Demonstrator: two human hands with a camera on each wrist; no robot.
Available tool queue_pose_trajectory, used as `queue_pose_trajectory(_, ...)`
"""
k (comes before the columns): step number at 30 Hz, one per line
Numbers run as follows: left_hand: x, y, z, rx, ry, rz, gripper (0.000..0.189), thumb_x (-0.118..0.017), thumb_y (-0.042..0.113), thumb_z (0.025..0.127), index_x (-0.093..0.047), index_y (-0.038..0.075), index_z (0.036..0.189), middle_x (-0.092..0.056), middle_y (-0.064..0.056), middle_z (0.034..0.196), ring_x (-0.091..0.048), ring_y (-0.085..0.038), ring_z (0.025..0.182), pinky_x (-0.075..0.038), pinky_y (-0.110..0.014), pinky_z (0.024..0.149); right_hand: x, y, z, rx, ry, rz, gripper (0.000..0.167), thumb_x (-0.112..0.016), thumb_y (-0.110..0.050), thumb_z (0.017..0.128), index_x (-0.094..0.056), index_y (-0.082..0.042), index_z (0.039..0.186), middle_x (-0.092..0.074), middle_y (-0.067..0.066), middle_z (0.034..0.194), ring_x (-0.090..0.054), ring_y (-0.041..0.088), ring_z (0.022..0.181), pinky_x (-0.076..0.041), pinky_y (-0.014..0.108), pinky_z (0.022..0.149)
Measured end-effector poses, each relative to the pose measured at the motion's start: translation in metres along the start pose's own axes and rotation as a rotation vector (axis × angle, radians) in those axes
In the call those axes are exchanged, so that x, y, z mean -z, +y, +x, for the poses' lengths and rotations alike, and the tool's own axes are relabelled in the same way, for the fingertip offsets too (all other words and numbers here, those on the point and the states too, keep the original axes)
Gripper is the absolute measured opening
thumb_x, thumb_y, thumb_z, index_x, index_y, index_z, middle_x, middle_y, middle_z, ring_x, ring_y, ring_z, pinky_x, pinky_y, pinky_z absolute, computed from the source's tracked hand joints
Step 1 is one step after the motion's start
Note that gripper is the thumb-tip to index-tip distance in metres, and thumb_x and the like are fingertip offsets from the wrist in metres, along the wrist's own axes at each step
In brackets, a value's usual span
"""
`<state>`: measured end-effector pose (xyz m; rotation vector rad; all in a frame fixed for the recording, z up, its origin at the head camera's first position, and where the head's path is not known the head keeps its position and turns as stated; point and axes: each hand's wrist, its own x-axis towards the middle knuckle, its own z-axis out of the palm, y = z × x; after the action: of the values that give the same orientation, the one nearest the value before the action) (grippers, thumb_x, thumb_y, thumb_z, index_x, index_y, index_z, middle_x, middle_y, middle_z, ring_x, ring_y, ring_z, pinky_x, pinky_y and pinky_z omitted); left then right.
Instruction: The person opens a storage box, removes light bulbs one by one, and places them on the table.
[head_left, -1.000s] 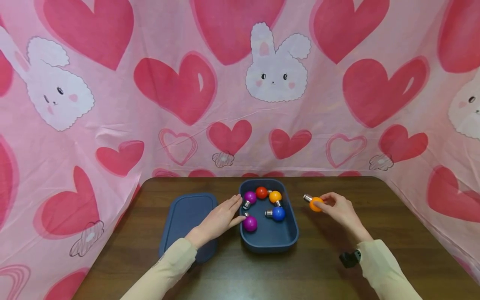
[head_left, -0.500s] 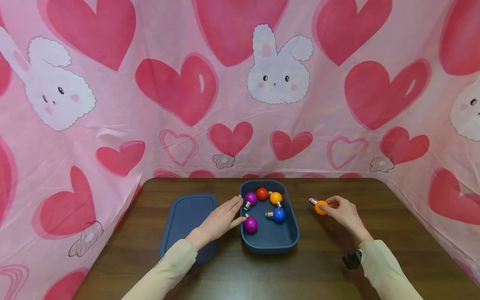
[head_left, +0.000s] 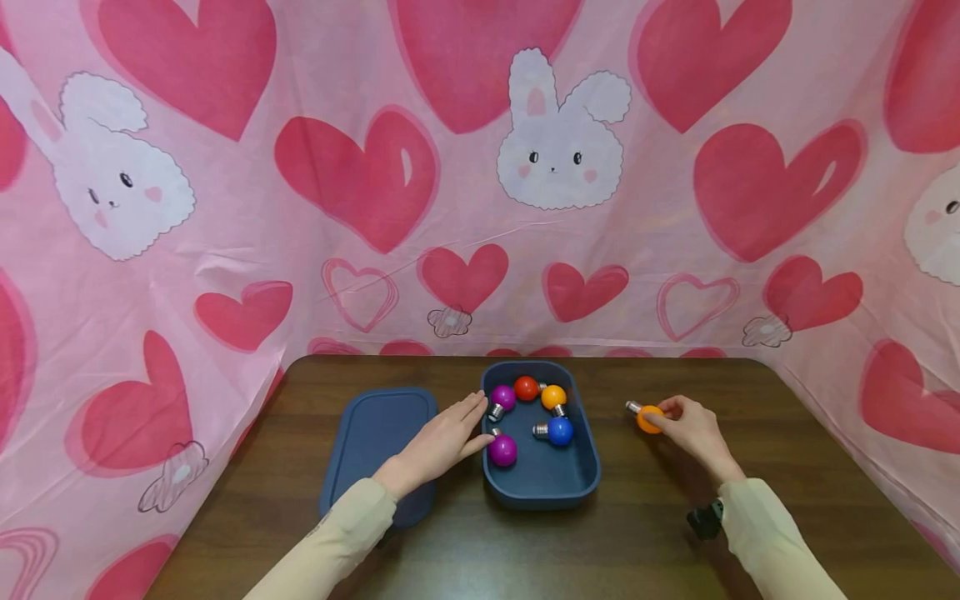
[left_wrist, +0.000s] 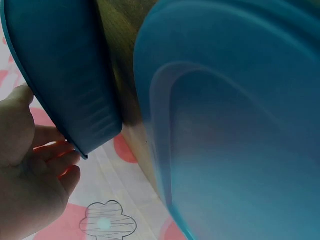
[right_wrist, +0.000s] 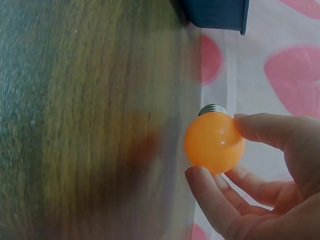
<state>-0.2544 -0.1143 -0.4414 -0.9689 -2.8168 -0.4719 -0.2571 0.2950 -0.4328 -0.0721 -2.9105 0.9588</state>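
Note:
My right hand (head_left: 693,433) pinches an orange light bulb (head_left: 650,420) between thumb and fingers, right of the blue box. In the right wrist view the bulb's round globe (right_wrist: 215,145) shows with its metal screw base pointing away. My left hand (head_left: 437,442) rests on the left rim of the blue box (head_left: 543,502), fingers extended and thumb at the edge. Inside the box lie a purple bulb (head_left: 502,451), another purple bulb (head_left: 504,397), a red bulb (head_left: 527,388), a yellow-orange bulb (head_left: 553,397) and a blue bulb (head_left: 560,431).
A flat blue lid (head_left: 382,433) lies on the wooden table (head_left: 480,558) left of the box, partly under the left forearm. Behind the table hangs a pink cloth (head_left: 465,200) with hearts and rabbits. A small black device (head_left: 705,520) sits at the right wrist.
My right hand has drifted slightly to the right, away from the box, with the orange bulb still pinched. The left hand stays on the box rim; the view shifts slightly.

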Motion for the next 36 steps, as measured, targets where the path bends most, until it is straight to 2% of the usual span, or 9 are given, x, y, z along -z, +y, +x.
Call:
queue_pose_trajectory(6,0.0005,0.0005,-0.0002,-0.005,0.003,0.007,0.067,-0.056,0.044,0.099,-0.041,0.003,0.15,-0.041,-0.015,0.157,-0.046,-0.033,0.142,-0.045,-0.047,0.111,-0.0006,0.0026,0.0014,0.004,0.014,-0.014,0.044,-0.068,-0.033,0.092,-0.061,0.008,0.107,-0.067,0.025,0.099,-0.061,0.029,0.084,-0.055,0.036,0.075)
queue_pose_trajectory(16,-0.0009,0.0003,-0.0001,-0.007,0.013,0.022,0.066,-0.055,0.044,0.099,-0.042,0.004,0.15,-0.042,-0.014,0.156,-0.047,-0.033,0.141,-0.046,-0.046,0.111,-0.0033,0.0062,0.0049,0.008,0.03,-0.034,0.045,-0.067,-0.034,0.092,-0.062,0.008,0.107,-0.066,0.027,0.102,-0.062,0.034,0.087,-0.054,0.049,0.084)
queue_pose_trajectory(36,-0.0012,0.0002,-0.0006,0.001,0.005,0.012,0.067,-0.055,0.045,0.099,-0.041,0.004,0.15,-0.041,-0.014,0.157,-0.046,-0.032,0.142,-0.045,-0.046,0.112,-0.0059,0.0078,0.0059,0.024,0.006,-0.039,0.044,-0.068,-0.031,0.092,-0.061,0.009,0.108,-0.067,0.028,0.103,-0.063,0.035,0.088,-0.055,0.052,0.085)
